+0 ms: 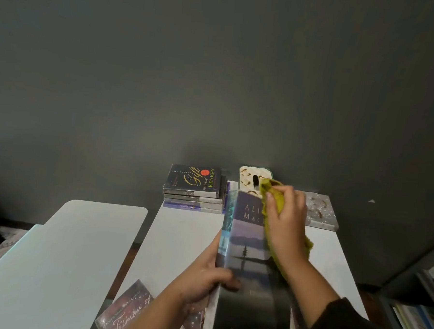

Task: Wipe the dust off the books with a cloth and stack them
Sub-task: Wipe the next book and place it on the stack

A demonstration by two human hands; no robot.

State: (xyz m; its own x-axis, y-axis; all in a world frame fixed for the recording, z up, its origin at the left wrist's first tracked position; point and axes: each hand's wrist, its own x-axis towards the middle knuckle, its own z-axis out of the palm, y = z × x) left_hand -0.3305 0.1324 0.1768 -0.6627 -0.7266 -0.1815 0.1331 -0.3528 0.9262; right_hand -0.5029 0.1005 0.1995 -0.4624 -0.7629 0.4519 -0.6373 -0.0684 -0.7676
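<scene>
A tall book with a lake on its cover [248, 251] is held up over the white table [182, 238]. My left hand [205, 279] grips its spine edge low down, thumb across the cover. My right hand [287, 218] grips a yellow-green cloth [276, 195] and presses it against the upper right of the cover. A stack of several books [194, 188] lies at the table's back, a small dark one on top. A dark red book [125, 310] lies at the near left corner.
A tissue box [250, 177] stands at the back beside the stack. A grey speckled book [320, 212] lies at the back right. A second white table [55, 256] stands to the left across a gap. Shelves with books [419, 318] fill the lower right. Behind is a dark wall.
</scene>
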